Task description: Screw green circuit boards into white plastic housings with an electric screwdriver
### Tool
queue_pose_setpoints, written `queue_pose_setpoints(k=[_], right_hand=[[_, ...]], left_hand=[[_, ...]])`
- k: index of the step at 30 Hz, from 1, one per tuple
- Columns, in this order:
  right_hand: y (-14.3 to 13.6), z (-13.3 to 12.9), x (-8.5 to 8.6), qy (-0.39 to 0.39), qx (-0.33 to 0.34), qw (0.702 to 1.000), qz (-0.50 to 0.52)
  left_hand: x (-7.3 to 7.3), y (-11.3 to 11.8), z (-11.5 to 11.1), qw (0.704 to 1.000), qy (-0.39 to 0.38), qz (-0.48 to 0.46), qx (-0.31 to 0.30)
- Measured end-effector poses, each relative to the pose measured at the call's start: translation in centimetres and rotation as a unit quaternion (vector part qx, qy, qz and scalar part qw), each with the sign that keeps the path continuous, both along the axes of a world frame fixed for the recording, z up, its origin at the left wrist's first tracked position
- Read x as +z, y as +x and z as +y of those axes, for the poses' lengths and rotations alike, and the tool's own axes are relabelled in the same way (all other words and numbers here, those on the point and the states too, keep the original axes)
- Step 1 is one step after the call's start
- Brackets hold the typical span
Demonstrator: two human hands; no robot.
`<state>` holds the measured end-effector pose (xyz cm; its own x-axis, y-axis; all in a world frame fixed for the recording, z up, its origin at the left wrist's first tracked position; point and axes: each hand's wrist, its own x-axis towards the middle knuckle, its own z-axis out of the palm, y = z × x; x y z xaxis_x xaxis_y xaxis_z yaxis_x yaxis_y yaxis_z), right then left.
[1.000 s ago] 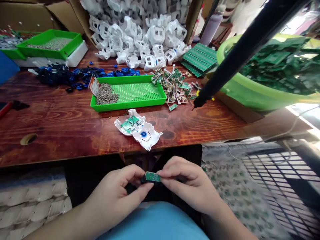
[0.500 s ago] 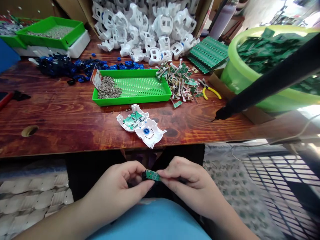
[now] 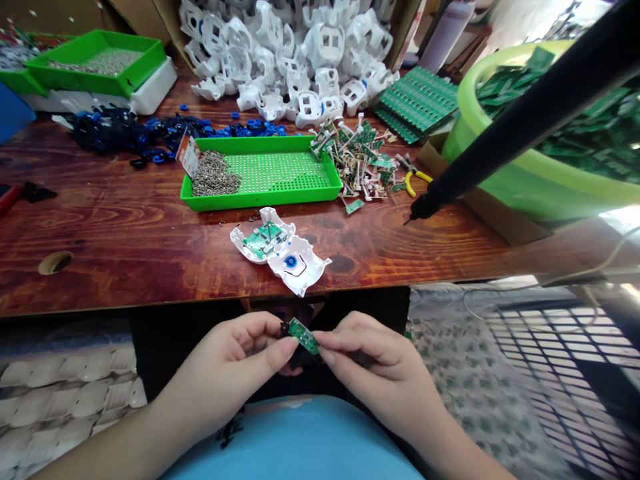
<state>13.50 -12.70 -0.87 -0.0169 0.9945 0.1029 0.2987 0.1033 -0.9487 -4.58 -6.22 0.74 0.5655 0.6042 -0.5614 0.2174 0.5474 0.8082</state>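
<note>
Between my two hands, just past the table's front edge and above my lap, is a small green circuit board (image 3: 303,335). My left hand (image 3: 245,357) pinches its left end, where a small black part (image 3: 285,329) sticks out by the fingertips. On the board's right end, the thumb and forefinger of my right hand (image 3: 373,360) are closed. An opened white plastic housing (image 3: 305,267) lies on the table beyond my hands. One half holds a green circuit board (image 3: 263,240); the other has a round blue part (image 3: 291,261) inside.
A green tray (image 3: 280,197) with screws stands behind the housing. Right of it lie a heap of small wired boards (image 3: 363,160) and yellow-handled pliers (image 3: 411,183). A black screwdriver (image 3: 465,170) hangs at the right before a green tub (image 3: 463,127). White shells (image 3: 327,47) are piled behind.
The small board has turned in my fingers, its right end now lower and more of its face showing. The hanging screwdriver has shifted left in view.
</note>
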Motion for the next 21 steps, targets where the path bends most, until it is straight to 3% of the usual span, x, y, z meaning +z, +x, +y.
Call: queue_pose_setpoints(k=[12, 21], right_hand=[[-0.21, 0.37, 0.05, -0.009, -0.016, 1.000, 0.008], [0.22, 0.73, -0.44, 0.034, 0.015, 0.999, -0.008]], left_hand=[[0.03, 0.03, -0.34, 0.998, 0.048, 0.006, 0.035], [0.14, 0.03, -0.20, 0.998, 0.057, 0.024, 0.033]])
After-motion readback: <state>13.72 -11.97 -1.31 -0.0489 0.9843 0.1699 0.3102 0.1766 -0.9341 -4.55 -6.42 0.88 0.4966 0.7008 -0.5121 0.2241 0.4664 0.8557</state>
